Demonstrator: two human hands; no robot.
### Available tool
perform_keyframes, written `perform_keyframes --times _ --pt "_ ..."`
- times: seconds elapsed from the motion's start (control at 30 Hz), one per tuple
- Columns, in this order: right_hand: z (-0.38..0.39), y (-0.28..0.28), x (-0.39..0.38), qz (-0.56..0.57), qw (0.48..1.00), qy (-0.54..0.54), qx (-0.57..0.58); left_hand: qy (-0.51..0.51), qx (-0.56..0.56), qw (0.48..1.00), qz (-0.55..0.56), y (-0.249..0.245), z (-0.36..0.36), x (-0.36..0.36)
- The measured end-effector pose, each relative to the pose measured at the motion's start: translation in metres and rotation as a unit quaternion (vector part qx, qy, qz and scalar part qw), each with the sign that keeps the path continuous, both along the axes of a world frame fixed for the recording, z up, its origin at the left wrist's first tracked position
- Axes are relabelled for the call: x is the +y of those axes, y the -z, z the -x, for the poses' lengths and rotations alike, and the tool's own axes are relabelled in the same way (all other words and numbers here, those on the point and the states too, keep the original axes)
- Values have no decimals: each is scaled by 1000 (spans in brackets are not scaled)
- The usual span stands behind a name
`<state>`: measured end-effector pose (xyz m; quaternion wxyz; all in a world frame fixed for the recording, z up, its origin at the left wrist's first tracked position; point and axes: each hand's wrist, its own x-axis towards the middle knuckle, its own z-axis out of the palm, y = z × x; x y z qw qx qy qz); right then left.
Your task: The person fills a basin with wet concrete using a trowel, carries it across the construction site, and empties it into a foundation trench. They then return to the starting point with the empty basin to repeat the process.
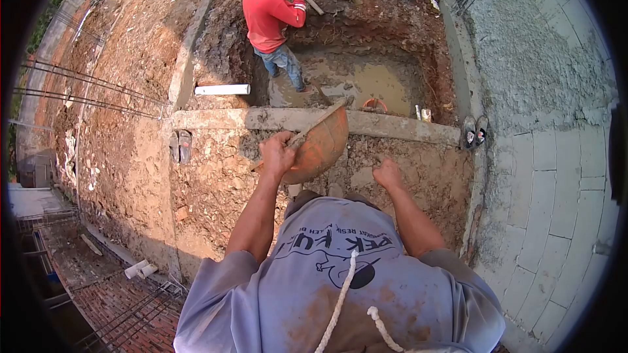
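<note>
- Gripping muddy bowl (pixel 322 145) in left hand (pixel 278 155); curling right hand (pixel 388 174), contents unclear.
- Facing low beam (pixel 399 127), then co-worker (pixel 271 23) in watery pit (pixel 386 83).
- Looking down on clumpy soil (pixel 428 180), beside block wall (pixel 556 196).

Basin (pixel 318 150): matt, mud-caked, rough; plastic or metal, cannot tell. Near shirt (pixel 396 274): matt cloth, soiled. Cord (pixel 339 293): twisted fibre. Far-left pipe (pixel 222 89): smooth, plastic-looking. Beam (pixel 402 128): rough concrete. Right side: coarse render (pixel 523 59) far, smoother matt blocks (pixel 543 186) near.
</note>
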<state>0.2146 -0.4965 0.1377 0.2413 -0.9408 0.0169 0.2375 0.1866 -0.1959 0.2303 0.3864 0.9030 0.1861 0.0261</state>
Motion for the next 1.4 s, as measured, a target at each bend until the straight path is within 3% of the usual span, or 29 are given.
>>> perform_keyframes --times 0.3,0.43,0.5,0.6,1.0,1.1,1.2,1.4 --pt "2 0 0 0 1000 0 -13 12 13 1000 0 18 2 5" --pt "2 -17 5 22 1000 4 4 15 -84 996 -17 27 4 6" --pt "2 -13 3 3 1000 8 -2 12 -81 996 -20 21 4 5" --pt "0 -9 2 28 999 14 26 1 18 1000 3 11 5 4" --pt "-2 14 0 42 999 5 30 15 1 1000 1 8 5 6" --pt "0 17 -2 42 999 3 29 24 -83 996 -27 4 4 3" --pt "1 18 -3 32 999 5 25 16 2 1000 10 2 4 5" --pt "6 0 -2 17 1000 -1 14 28 -13 999 -25 5 5 3"
